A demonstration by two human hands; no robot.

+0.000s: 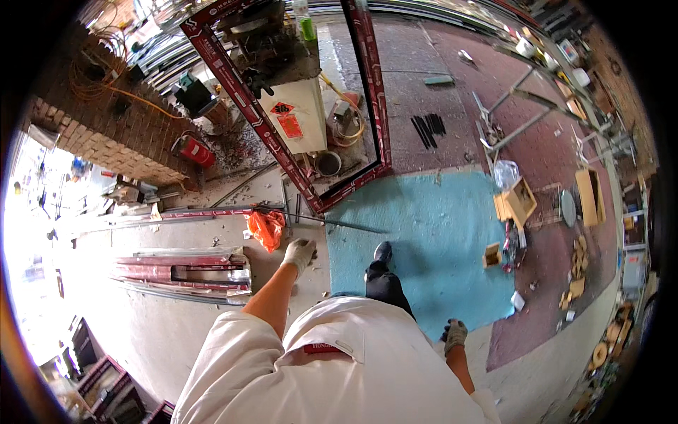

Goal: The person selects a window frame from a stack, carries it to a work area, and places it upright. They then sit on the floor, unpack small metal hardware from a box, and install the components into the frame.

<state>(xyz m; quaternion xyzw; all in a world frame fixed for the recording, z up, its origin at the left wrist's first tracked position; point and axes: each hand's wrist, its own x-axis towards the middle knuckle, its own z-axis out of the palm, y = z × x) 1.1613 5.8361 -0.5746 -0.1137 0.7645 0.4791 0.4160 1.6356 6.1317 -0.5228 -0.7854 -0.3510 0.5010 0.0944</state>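
Observation:
My left hand (300, 253), in a light work glove, hangs out in front of me with its fingers curled and nothing in it. It is just below an orange plastic bag (267, 227) and a long dark rod (332, 222) that lie on the floor. My right hand (455, 333), also gloved, hangs at my side with curled fingers and seems to hold nothing. My black shoe (382, 252) stands on the edge of a teal floor patch (431, 233).
A large dark-red frame (240, 95) lies ahead around a white machine (300, 113). Dark-red profiles (183, 272) are stacked on my left. A fire extinguisher (192, 150) stands by a brick wall (106, 138). Small wooden boxes (519, 201) and scraps lie at right.

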